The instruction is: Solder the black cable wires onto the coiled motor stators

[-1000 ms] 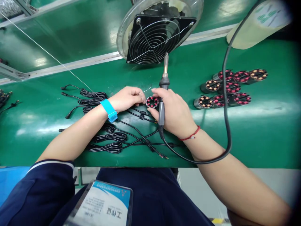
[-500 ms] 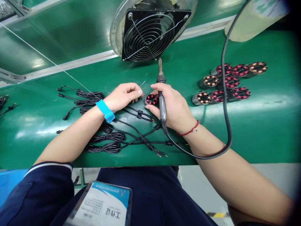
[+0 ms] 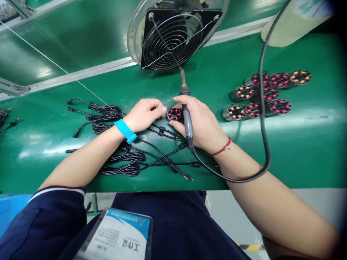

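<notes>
My left hand point(image 3: 148, 112) is closed in a pinch on a thin solder wire point(image 3: 170, 100), whose free end points toward my right hand. My right hand point(image 3: 202, 121) has a soldering iron point(image 3: 187, 121) lying across its fingers, the tip point(image 3: 182, 76) directed away from me. The same hand's thumb and forefinger also grip a motor stator point(image 3: 174, 114) with red windings in a ring. Part of the stator is covered by the fingers and the iron. The left fingertips are just beside the stator, a small gap between them.
Several coiled black cables point(image 3: 123, 169) lie under and around my left forearm. At the right stand several stators point(image 3: 253, 110) with red or copper windings. A fan with a wire grille point(image 3: 170, 47) faces me at the back. The iron's cord point(image 3: 264, 137) loops over my right forearm.
My left hand has moved slightly right, closer to the stator, and the solder wire's end has come nearer to my right fingers. My right hand has hardly moved.
</notes>
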{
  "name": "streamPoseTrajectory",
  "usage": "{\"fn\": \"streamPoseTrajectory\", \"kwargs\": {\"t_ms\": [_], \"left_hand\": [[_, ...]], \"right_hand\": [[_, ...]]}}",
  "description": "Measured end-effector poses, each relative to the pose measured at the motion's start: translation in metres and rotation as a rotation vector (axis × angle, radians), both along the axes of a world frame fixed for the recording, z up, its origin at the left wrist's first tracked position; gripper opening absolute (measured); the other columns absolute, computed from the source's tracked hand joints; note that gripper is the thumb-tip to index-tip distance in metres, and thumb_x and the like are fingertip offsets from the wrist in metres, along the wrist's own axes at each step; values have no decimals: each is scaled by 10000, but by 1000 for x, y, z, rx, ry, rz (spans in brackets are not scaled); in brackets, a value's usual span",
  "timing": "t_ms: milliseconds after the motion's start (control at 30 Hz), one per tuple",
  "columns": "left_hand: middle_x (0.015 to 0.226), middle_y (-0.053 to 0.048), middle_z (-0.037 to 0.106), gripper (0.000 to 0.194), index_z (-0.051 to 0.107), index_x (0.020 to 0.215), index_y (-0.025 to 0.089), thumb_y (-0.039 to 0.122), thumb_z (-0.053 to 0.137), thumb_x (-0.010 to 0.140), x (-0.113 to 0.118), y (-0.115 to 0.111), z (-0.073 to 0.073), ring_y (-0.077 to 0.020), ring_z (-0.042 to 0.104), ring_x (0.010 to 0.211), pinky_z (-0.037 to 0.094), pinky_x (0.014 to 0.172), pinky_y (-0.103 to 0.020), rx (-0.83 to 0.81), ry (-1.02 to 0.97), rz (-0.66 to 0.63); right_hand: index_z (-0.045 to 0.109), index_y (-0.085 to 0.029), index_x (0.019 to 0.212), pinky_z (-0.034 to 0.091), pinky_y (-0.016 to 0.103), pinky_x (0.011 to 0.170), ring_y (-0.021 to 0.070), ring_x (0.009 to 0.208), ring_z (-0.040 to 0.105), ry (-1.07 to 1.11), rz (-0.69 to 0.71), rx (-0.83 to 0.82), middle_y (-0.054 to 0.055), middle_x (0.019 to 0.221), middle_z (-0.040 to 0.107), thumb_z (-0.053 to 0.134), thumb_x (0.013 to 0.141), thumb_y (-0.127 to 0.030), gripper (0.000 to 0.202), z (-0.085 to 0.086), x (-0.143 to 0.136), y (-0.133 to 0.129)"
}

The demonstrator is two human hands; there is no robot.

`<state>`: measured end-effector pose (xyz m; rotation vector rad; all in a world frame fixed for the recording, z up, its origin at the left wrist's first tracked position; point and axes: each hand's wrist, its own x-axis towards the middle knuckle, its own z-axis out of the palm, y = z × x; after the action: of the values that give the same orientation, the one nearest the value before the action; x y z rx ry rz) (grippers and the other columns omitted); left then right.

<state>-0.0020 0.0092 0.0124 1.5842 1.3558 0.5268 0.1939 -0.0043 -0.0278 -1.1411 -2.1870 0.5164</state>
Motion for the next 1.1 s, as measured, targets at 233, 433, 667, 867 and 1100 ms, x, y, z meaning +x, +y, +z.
{"fn": "streamPoseTrajectory", "kwargs": {"t_ms": [233, 433, 667, 867, 1100], "left_hand": [[700, 36, 541, 69, 548, 786, 152, 115, 605, 795, 4, -2, 3, -68, 476, 630, 408, 633, -210, -3, -260, 127], [677, 29, 545, 114, 528, 745, 148, 133, 640, 764, 5, -4, 2, -61, 469, 599, 392, 592, -211, -94, -309, -48], [684, 25, 517, 100, 523, 742, 165, 181, 609, 789, 4, -6, 2, -75, 409, 583, 334, 560, -228, 67, -135, -20], [855, -9, 572, 79, 595, 909, 181, 227, 569, 849, -3, -2, 1, -110, 460, 685, 383, 654, -252, 328, 51, 69], [751, -17, 547, 153, 583, 727, 149, 213, 535, 856, 0, -4, 3, -146, 483, 730, 366, 711, -295, 329, 255, -204]], "right_hand": [[410, -233, 1299, 571, 448, 787, 268, 902, 689, 105, -101, -40, 80, 1042, 690, 653, 829, -462, 577, 0, 3, -1], [407, -249, 1283, 574, 414, 717, 245, 817, 690, 101, -87, 15, 64, 989, 687, 608, 849, -586, 584, -2, 1, -1], [406, -262, 1288, 567, 479, 773, 288, 900, 691, 29, -86, 2, 79, 1036, 686, 565, 870, -578, 548, -1, 0, 0], [440, -230, 1277, 537, 517, 853, 312, 996, 667, -40, -61, 28, 114, 1148, 681, 563, 884, -471, 478, 1, -1, 0], [454, -195, 1294, 527, 515, 870, 305, 955, 646, -62, -31, 72, 117, 1101, 686, 552, 884, -425, 480, 1, -2, 1]]}}
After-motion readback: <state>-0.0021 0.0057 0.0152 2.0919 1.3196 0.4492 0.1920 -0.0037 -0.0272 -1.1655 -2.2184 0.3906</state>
